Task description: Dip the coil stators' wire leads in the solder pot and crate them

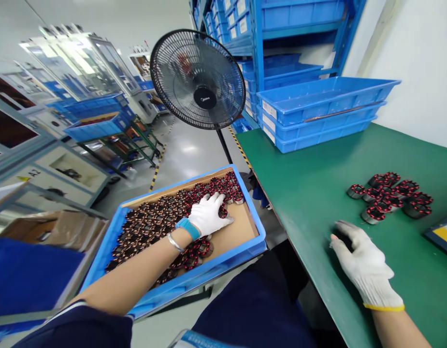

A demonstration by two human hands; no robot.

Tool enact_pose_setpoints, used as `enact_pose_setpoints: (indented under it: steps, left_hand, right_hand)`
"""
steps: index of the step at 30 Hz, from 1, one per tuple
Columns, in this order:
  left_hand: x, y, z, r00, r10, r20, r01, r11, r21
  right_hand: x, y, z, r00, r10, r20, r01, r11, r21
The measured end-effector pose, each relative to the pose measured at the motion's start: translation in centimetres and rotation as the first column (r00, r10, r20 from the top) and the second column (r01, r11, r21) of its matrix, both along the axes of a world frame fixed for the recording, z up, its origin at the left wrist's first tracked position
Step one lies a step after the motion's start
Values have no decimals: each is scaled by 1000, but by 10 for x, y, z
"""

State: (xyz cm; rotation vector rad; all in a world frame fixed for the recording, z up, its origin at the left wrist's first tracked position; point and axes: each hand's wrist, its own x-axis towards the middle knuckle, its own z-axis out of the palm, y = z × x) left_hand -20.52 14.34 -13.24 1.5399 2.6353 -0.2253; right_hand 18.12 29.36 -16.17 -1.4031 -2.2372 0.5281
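Note:
My left hand (209, 215), in a white glove, reaches into a blue tray (223, 261) lined with cardboard and full of several red-and-copper wound coils (154, 222). Its fingers are spread over the coils at the tray's far side. My right hand (364, 263), also gloved, rests on the green table (310, 183) near its front edge, fingers curled over a dark object I cannot make out. A small heap of the same coils (390, 195) lies on the table beyond the right hand.
Stacked blue trays (317, 111) stand at the table's back. A black pedestal fan (197, 77) stands between tray and table. Blue shelving (266, 29) rises behind. Machines and carts (81, 121) fill the left. A yellow-and-blue item (442, 234) sits at the right edge.

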Motion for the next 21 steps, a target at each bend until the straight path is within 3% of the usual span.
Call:
enact_pose_setpoints:
  steps: [5, 14, 21]
  left_hand:
    - [13, 6, -7, 991, 112, -75, -109, 993, 50]
    - [2, 1, -8, 995, 89, -44, -87, 995, 46]
    - [-11, -1, -4, 1000, 4, 15, -4, 1000, 27]
  right_hand:
    - [2, 2, -4, 1000, 1, 6, -1, 1000, 10]
    - [6, 7, -11, 1000, -1, 25, 1, 1000, -16]
    - [6, 6, -11, 999, -13, 32, 14, 999, -34]
